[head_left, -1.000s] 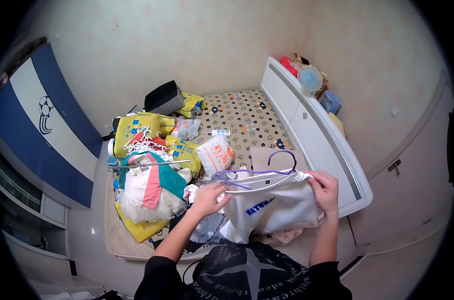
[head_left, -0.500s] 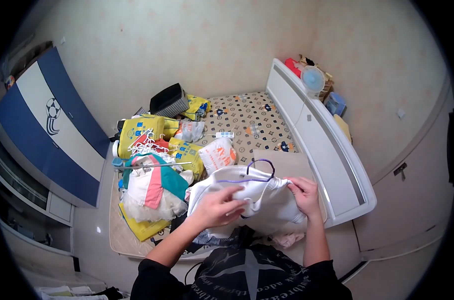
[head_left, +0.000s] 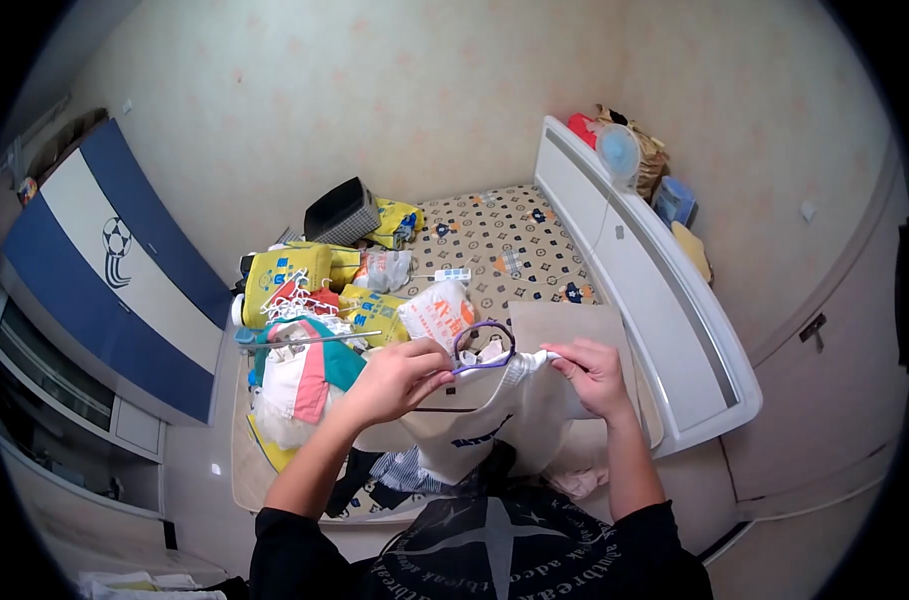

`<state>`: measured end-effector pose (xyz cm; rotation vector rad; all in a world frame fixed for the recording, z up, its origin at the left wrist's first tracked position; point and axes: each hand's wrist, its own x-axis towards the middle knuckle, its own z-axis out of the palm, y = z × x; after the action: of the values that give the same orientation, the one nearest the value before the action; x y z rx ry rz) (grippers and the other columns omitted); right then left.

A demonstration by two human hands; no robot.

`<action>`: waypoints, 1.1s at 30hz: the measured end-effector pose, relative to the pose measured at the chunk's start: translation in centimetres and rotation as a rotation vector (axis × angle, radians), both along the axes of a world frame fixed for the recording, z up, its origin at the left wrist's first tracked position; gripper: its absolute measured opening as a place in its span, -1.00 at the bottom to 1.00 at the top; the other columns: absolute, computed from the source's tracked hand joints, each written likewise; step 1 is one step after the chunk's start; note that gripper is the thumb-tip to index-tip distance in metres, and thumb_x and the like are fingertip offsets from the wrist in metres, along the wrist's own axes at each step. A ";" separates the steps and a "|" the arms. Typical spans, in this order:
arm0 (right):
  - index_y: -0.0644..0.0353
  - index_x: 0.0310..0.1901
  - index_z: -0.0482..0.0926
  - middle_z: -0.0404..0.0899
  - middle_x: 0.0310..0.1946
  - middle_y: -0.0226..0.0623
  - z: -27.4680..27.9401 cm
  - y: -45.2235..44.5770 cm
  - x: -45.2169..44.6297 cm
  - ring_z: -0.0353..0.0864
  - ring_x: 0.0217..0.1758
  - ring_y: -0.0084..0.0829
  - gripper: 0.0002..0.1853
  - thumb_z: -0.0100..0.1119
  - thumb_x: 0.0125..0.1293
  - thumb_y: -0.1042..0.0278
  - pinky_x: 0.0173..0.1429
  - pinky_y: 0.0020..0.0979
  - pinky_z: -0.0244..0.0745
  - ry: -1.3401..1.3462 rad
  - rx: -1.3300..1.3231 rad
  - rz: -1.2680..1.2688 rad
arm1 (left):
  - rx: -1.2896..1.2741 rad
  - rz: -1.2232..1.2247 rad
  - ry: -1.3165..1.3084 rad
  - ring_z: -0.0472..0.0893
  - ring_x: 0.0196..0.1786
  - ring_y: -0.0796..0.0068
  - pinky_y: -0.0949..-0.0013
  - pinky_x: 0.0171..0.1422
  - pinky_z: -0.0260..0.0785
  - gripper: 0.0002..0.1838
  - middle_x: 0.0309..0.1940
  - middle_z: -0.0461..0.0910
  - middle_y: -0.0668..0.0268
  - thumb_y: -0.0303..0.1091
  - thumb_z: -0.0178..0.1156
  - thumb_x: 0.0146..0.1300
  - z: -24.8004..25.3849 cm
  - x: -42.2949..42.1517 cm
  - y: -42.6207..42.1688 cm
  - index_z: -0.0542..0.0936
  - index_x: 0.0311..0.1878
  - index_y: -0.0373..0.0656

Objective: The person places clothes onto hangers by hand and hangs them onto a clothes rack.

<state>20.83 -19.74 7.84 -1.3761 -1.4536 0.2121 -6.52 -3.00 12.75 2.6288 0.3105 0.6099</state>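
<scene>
A white garment (head_left: 529,410) with dark lettering on its front hangs between my hands over the near side of the bed. My right hand (head_left: 592,378) pinches the ribbed edge of its neckline. At the neck opening is a purple clothes hanger (head_left: 512,338), its curved hook pointing up and away from me. My left hand (head_left: 399,380) has thumb and fingers closed on the left part of that hanger. Whether it also grips the cloth is hard to tell. The hanger's far arm is hidden by the garment.
On the bed (head_left: 474,230) lie yellow bags (head_left: 286,275), a white plastic bag (head_left: 436,315), white hangers (head_left: 299,300), a pink, white and green garment (head_left: 309,375) and a metal rod (head_left: 339,338). A dark basket (head_left: 341,210) stands behind. The white headboard (head_left: 654,290) rises at right.
My left hand has moved up and left and closed on the hanger. The hanger has shifted left. The garment now hangs lower with its lettering showing; my right hand still grips the neckline.
</scene>
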 end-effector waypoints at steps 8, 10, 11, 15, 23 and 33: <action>0.30 -0.23 0.72 0.65 -0.41 -0.21 -0.5 -1.8 5.6 0.58 -0.33 -0.28 -0.91 0.27 0.32 0.48 -0.16 -0.34 0.46 -0.051 0.207 -0.291 | -0.367 0.123 -0.202 0.62 -0.10 0.38 0.33 -0.06 0.49 -0.86 -0.15 0.59 0.22 -0.38 0.18 0.44 -2.2 -1.3 2.3 0.62 -0.15 -0.28; 0.33 -0.25 0.70 0.65 -0.40 -0.21 -0.5 -2.3 7.0 0.58 -0.33 -0.31 -0.89 0.28 0.33 0.47 -0.17 -0.36 0.46 0.002 0.221 -0.262 | -0.421 0.157 -0.206 0.61 -0.17 0.46 0.39 -0.09 0.47 -0.80 -0.23 0.61 0.25 -0.34 0.13 0.48 -3.2 -1.4 2.9 0.61 -0.16 -0.29; 0.36 -0.25 0.70 0.64 -0.40 -0.23 -0.5 -2.4 6.8 0.58 -0.31 -0.37 -0.87 0.28 0.35 0.45 -0.16 -0.42 0.45 0.094 0.159 -0.237 | -0.472 0.159 -0.202 0.60 -0.21 0.47 0.40 -0.10 0.46 -0.80 -0.27 0.61 0.26 -0.33 0.13 0.49 -3.8 -1.2 2.7 0.61 -0.16 -0.28; 0.34 -0.13 0.68 0.65 -0.26 -0.24 -0.9 -1.6 7.3 0.60 -0.19 -0.41 -0.83 0.32 0.33 0.42 -0.04 -0.46 0.48 0.108 0.084 -0.226 | -0.424 0.218 -0.187 0.53 -0.40 0.49 0.42 -0.21 0.42 -0.78 -0.44 0.59 0.25 -0.30 0.11 0.50 -3.2 0.0 2.1 0.61 -0.19 -0.26; 0.21 0.51 0.14 0.29 0.44 -0.04 -10.4 -0.3 11.6 0.29 0.50 -0.12 0.14 0.66 -0.10 0.27 0.51 -0.19 0.29 0.108 -0.110 -0.322 | -0.440 0.244 -0.367 0.50 -0.30 0.60 0.50 -0.15 0.36 -0.79 -0.39 0.59 0.34 -0.36 0.08 0.52 1.6 0.6 2.0 0.57 -0.21 -0.29; 0.34 0.05 0.63 0.71 0.00 -0.04 -26.8 4.1 2.3 0.71 0.05 -0.15 -0.48 0.51 0.10 0.22 0.14 -0.19 0.56 0.567 -0.297 -0.359 | -0.544 0.140 -0.429 0.44 -0.23 0.70 0.59 -0.09 0.29 -0.78 -0.31 0.53 0.46 -0.32 0.03 0.56 7.8 1.0 2.1 0.54 -0.18 -0.25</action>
<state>23.15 -15.67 -18.94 -1.6207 -0.7120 0.5512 -5.56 -0.93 20.58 1.9153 0.4526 0.9592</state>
